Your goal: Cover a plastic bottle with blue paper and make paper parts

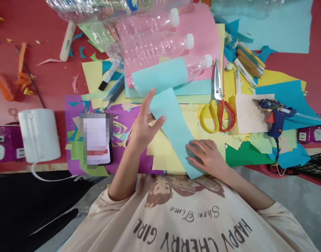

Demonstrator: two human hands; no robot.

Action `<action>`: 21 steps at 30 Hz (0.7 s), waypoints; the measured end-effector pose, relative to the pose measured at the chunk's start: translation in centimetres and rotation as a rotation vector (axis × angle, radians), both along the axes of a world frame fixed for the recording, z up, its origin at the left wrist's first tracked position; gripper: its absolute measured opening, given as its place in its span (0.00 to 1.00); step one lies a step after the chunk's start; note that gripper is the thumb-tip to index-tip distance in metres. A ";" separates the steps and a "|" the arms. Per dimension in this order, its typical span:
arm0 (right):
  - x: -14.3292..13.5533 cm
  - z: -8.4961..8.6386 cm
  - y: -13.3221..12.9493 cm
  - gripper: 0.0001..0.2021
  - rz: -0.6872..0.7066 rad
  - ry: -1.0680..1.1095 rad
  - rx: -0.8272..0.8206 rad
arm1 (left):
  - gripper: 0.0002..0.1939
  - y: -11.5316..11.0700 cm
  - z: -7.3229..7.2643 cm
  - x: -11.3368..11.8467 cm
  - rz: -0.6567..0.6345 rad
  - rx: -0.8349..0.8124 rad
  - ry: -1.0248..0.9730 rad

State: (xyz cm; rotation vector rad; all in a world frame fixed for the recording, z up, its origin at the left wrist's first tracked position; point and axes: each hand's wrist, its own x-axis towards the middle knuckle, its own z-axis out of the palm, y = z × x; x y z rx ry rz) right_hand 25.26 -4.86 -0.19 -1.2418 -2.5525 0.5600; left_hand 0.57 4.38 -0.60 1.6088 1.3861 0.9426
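Note:
A light blue paper strip (174, 129) lies slanted in front of me, over cream and yellow sheets. My left hand (144, 127) is at the strip's upper left edge, thumb and index finger spread apart, with the thumb tip over the paper. On the strip's lower right part rest the fingers of my right hand (206, 155), stretched out and slightly apart. Just beyond the strip lies a clear plastic bottle (197, 66) with a light blue paper wrap (160, 75) around its body. Scissors (218, 101) with yellow and red handles lie to the right, blades partly apart.
More clear bottles (155, 45) lie at the back on pink paper (202, 24). A blue glue gun (278, 119) stands on the right, its cord trailing down. To the left are a phone (105, 159), a white case (39, 134) and markers (68, 40). Paper scraps cover the red table (52, 77).

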 end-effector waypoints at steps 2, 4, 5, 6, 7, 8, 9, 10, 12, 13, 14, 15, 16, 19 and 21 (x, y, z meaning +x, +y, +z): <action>0.1 0.1 0.3 0.15 0.007 0.042 0.011 | 0.26 -0.1 -0.1 0.3 0.008 0.061 -0.018; 0.4 0.1 0.8 0.13 -0.026 0.095 0.055 | 0.16 0.2 0.3 0.4 0.006 0.090 0.019; 0.6 0.1 1.2 0.13 -0.059 0.124 0.079 | 0.14 0.4 0.7 0.4 -0.002 0.091 0.038; 0.9 0.1 1.6 0.13 -0.096 0.153 0.097 | 0.13 0.7 1.1 0.5 -0.005 0.092 0.042; 1.2 0.1 2.0 0.14 -0.133 0.180 0.107 | 0.12 1.1 1.6 0.5 -0.009 0.085 0.038; 1.4 0.0 2.5 0.16 -0.160 0.198 0.114 | 0.13 1.5 2.0 0.5 -0.008 0.082 0.024; 1.6 0.0 3.0 0.18 -0.175 0.198 0.123 | 0.12 2.0 2.4 0.6 -0.008 0.081 0.003; 1.7 -0.1 3.4 0.22 -0.178 0.179 0.137 | 0.12 2.5 2.7 0.7 -0.006 0.087 -0.029; 1.6 -0.3 4.0 0.28 -0.153 0.109 0.175 | 0.13 3.6 3.0 0.9 -0.008 0.094 -0.112; 1.5 -0.4 4.1 0.30 -0.126 0.070 0.187 | 0.14 4.1 2.9 1.1 -0.019 0.087 -0.164; 1.2 -0.4 4.1 0.32 -0.096 0.034 0.192 | 0.14 4.6 2.8 1.3 -0.026 0.070 -0.208; 0.9 -0.5 4.1 0.34 -0.064 0.008 0.199 | 0.13 5.0 2.6 1.5 -0.019 0.049 -0.236; 0.7 -0.4 3.9 0.35 -0.029 -0.013 0.212 | 0.13 5.3 2.4 1.7 -0.012 0.024 -0.244; 0.2 0.1 3.3 0.28 0.078 -0.026 0.256 | 0.13 5.9 1.4 2.2 0.017 -0.010 -0.166; 0.1 0.8 3.0 0.18 0.165 0.003 0.208 | 0.12 6.0 0.8 2.3 0.009 -0.012 -0.130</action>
